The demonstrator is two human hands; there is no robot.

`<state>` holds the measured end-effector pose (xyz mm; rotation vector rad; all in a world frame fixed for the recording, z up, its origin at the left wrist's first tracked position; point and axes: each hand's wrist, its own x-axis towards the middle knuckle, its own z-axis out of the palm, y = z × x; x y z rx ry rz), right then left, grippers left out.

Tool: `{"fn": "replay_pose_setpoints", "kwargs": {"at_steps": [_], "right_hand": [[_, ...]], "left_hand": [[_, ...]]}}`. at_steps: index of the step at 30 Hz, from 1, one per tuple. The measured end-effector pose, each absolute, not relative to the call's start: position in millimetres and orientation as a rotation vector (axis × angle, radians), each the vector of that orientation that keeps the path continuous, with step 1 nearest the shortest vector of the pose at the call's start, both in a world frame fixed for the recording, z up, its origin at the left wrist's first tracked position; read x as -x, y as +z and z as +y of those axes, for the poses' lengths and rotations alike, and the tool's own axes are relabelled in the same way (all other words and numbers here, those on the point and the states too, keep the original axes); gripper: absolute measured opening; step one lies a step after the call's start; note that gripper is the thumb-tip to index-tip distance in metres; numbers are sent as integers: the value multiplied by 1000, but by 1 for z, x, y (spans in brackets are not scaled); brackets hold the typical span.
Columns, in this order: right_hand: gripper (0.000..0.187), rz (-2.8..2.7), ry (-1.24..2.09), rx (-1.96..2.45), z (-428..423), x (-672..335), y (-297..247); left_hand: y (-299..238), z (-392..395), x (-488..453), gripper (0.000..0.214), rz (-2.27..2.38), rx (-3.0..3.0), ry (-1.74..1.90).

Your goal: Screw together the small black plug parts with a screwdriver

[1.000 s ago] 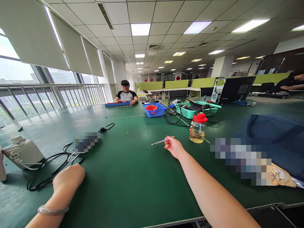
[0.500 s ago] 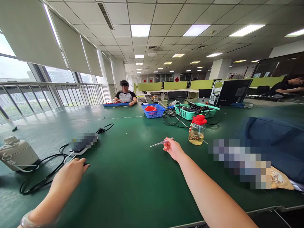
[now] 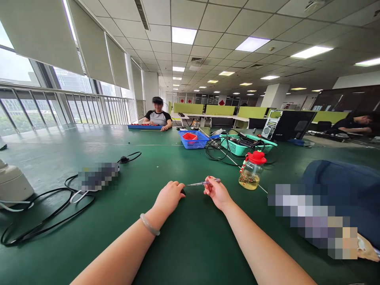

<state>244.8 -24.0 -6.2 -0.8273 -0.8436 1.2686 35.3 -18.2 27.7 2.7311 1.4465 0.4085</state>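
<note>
1. Right hand (image 3: 218, 193): thumb and fingers closed in a pinch on the handle end of a slender tool (image 3: 203, 183); nothing else held; forearm stretched over the green table (image 3: 190, 245).
2. Slender tool: long axis nearly level, running leftward from the right-hand fingertips; translucent handle at the pinch, thin metal shaft and tip beyond it; seemingly raised off the table surface.
3. Left hand (image 3: 170, 196): knuckles up, fingers curled down towards the table; small dark object (image 3: 183, 192) at its fingertips, on the side facing the right hand; gripped or merely touched, not to be told from this view.
4. Governing relation: tool tip directed at the left hand, ending just beside its fingertips and slightly above them, apart from the skin; small dark object just below the tip; left hand at that object, right hand separated from it by the tool's length.
5. Surroundings: jar (image 3: 251, 174) with red lid near the right hand on its outer, far side, not touching; pale bracelet (image 3: 149, 225) on the left wrist.
</note>
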Motion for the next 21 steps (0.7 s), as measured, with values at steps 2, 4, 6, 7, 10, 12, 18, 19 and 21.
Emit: {"fn": "replay_pose_setpoints", "kwargs": {"at_steps": [2,4,6,7,10,12,18,19,21], "right_hand": [[33,-894,1232,828,-25,-240,-5],[35,-949,1170,839,-26,-234,-4],[36,-1033,1088,866,-28,-229,-3],[37,-1089,1044,883,-29,-227,-3],[35,-1313,885,954,-37,-224,2],[32,-1497,727,1008,-45,-222,8],[19,-1857,403,1000,-65,-212,24],[17,-1903,375,993,-66,-209,25],[12,-1981,332,985,-68,-206,25]], "left_hand": [[21,-16,-32,32,1445,-2689,465],[16,-15,-26,46,1452,-2611,543],[13,-13,-20,60,1476,-2515,617],[12,-11,-17,65,1482,-2469,641],[8,-5,-11,65,1440,-2362,647],[7,0,-10,55,1396,-2326,619],[3,6,-10,37,1338,-2316,617],[2,6,-10,37,1327,-2318,627],[1,6,-11,38,1310,-2330,641]]}}
